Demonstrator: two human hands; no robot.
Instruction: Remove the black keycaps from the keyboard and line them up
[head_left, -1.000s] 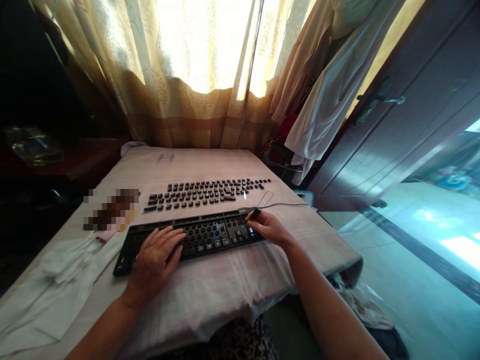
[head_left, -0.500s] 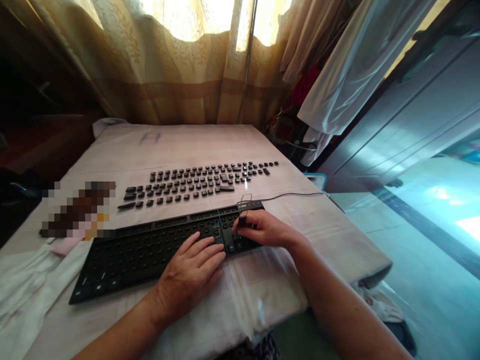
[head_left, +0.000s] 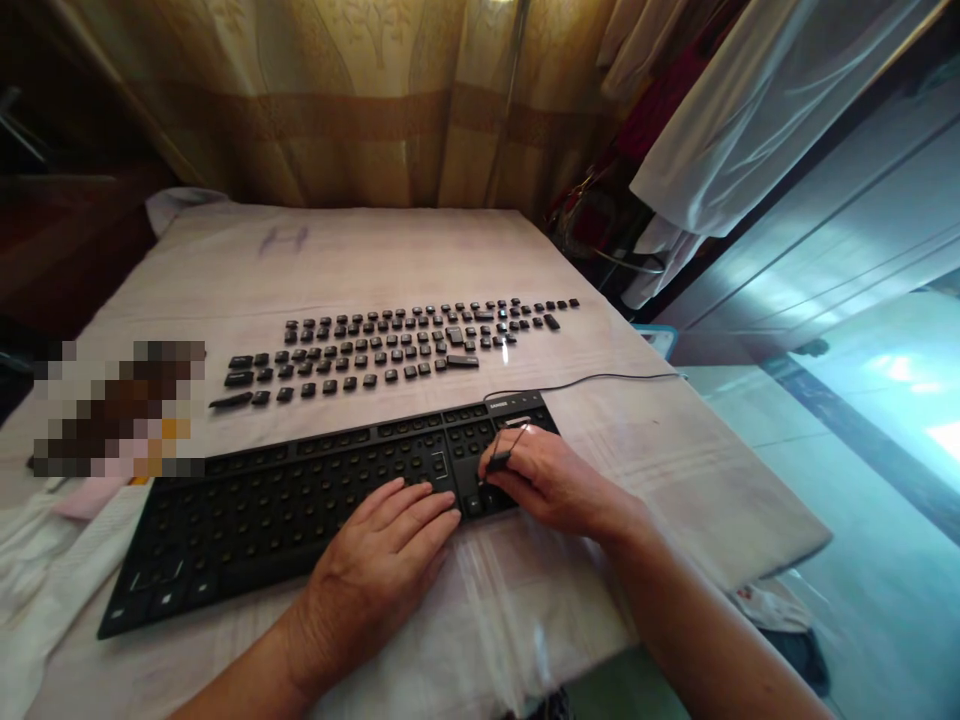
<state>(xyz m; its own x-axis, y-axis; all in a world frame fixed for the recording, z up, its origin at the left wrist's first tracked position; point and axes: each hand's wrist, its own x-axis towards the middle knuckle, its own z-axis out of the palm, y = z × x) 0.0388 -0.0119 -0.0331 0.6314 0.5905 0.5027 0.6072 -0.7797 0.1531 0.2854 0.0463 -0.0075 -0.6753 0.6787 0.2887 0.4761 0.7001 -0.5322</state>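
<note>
A black keyboard base [head_left: 255, 510] without most keycaps lies at a slant on the cloth-covered table. On its lower edge, right of the middle, rests my left hand [head_left: 382, 565], fingers stretched out flat and holding nothing. Over the right-hand key block, my right hand [head_left: 551, 480] pinches a small black tool [head_left: 499, 460] with a thin wire loop. Whether the loop touches a key is too small to tell. Behind the keyboard, loose black keycaps [head_left: 391, 375] lie in several rows.
A thin black cable [head_left: 592, 379] runs from the keyboard to the table's right edge. Crumpled white cloth [head_left: 45, 560] and a pixelated dark object lie at the left. Patterned curtains [head_left: 360, 120] hang behind the table [head_left: 420, 250], with white cloth hanging at the right.
The camera view has shifted, so the table and keyboard look nearer. My right hand has turned and sits lower over the right-hand key block, still pinching the tool. My left hand stays on the keyboard.
</note>
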